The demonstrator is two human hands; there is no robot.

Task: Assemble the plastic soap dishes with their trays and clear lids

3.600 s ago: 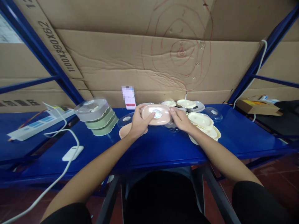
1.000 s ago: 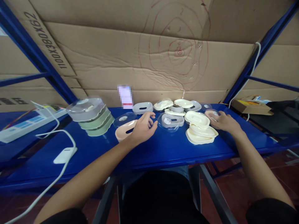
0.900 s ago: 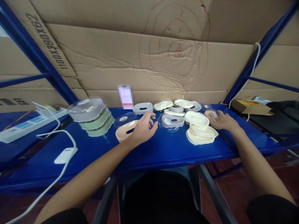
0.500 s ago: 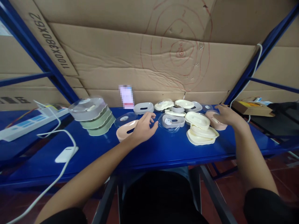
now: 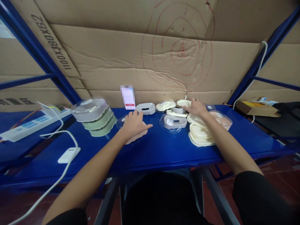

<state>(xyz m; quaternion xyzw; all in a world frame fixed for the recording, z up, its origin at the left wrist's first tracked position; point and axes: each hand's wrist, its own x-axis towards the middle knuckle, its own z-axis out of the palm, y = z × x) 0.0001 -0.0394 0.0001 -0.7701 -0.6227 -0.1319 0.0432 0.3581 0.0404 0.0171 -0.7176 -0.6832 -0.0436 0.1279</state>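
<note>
My left hand (image 5: 134, 124) lies over a pale pink oval box part (image 5: 137, 137), fingers apart and thumb stretched to the right. The hand hides most of that part. Behind it shows the edge of a clear cover (image 5: 120, 122). At the back, my right hand (image 5: 196, 107) has thumb and fingers about the right end of a cream oval tray (image 5: 182, 102). Under my right forearm lie stacked cream trays (image 5: 199, 131). Right of the forearm is another pink oval part (image 5: 222, 120) with a clear cover around it.
Grey slotted oval parts (image 5: 145, 108) and a clear cover (image 5: 172, 126) lie mid-table. A grey and green stack (image 5: 95, 117) stands left, near a white cable (image 5: 70, 137) and power strip (image 5: 28, 125). A phone (image 5: 128, 97) leans at the back; a cardboard box (image 5: 256, 109) sits right.
My right hand has moved left from the right-hand pink part to the cream tray at the back. My left hand has shifted left onto the nearer pink part, which now sits further right.
</note>
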